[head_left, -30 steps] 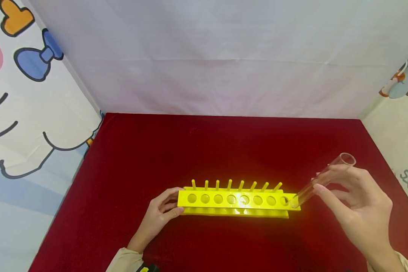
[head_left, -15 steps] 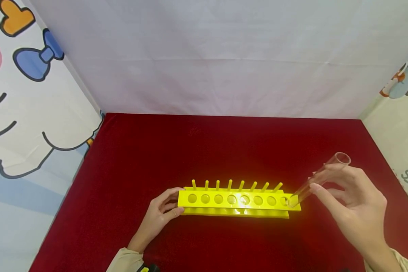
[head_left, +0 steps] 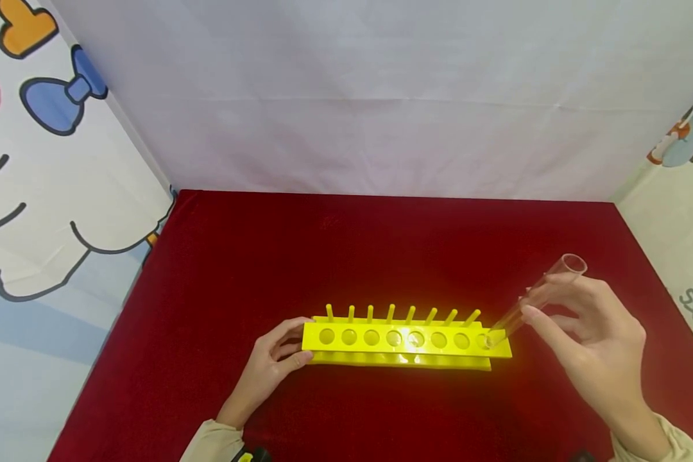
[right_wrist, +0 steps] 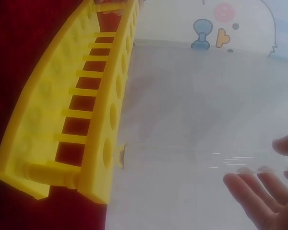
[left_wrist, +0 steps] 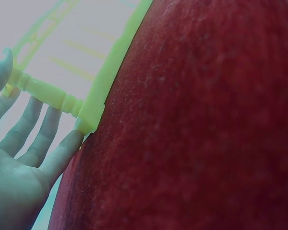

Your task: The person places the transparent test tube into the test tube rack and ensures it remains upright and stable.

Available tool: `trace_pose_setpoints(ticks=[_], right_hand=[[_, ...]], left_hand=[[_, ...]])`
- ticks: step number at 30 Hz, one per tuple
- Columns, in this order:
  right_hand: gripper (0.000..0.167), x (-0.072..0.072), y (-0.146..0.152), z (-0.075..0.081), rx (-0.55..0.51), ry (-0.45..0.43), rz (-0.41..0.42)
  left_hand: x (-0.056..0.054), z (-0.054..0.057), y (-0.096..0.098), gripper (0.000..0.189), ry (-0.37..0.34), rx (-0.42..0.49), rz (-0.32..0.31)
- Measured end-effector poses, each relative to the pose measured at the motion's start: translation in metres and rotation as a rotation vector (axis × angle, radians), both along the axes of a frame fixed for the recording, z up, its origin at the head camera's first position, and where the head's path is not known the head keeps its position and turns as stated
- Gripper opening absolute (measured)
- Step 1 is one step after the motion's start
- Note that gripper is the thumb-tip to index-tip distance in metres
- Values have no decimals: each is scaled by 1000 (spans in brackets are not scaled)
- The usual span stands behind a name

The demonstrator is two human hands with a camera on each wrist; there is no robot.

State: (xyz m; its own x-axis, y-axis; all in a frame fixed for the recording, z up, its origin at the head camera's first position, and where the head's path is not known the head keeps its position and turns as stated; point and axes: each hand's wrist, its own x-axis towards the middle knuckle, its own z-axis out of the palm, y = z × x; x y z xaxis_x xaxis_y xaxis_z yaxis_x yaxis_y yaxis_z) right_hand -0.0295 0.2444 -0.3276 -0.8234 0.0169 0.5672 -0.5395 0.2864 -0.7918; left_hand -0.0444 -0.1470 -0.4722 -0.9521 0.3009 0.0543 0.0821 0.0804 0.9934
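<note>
A yellow test tube rack (head_left: 404, 348), with a row of holes along its top and several upright pegs behind, stands on the red cloth. My left hand (head_left: 268, 362) holds its left end, thumb on the top plate; in the left wrist view the fingers (left_wrist: 37, 136) lie against the end post. My right hand (head_left: 600, 346) pinches a clear glass test tube (head_left: 511, 319) between thumb and fingers. The tube tilts, its mouth up to the right and its rounded bottom over the rack's rightmost hole. In the right wrist view that bottom sits right at the hole's face.
Red cloth (head_left: 323, 256) covers the table around the rack. A white sheet (head_left: 381, 96) hangs behind the table. Cartoon-printed panels (head_left: 52, 192) stand at the left and right sides.
My right hand has moved a little to the left with the test tube, bringing the tube's bottom from the rack's right end to the rightmost hole. The left hand and rack have stayed put.
</note>
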Motion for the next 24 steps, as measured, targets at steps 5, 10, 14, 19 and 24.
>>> trace_pose_setpoints(ticks=[5, 10, 14, 19, 24], right_hand=[[47, -2, 0, -2, -66, 18, 57], [46, -3, -1, -3, -61, 22, 55], [46, -5, -2, -3, -57, 13, 44], [45, -6, -3, -5, -97, 25, 79], [45, -5, -2, -7, -40, 13, 40]], left_hand=[[0, -1, 0, 46, 3, 3, 0], [0, -2, 0, 45, 9, 4, 0], [0, -2, 1, 45, 16, 4, 0], [0, -2, 0, 45, 23, -6, 5], [0, -3, 1, 45, 26, -8, 10]])
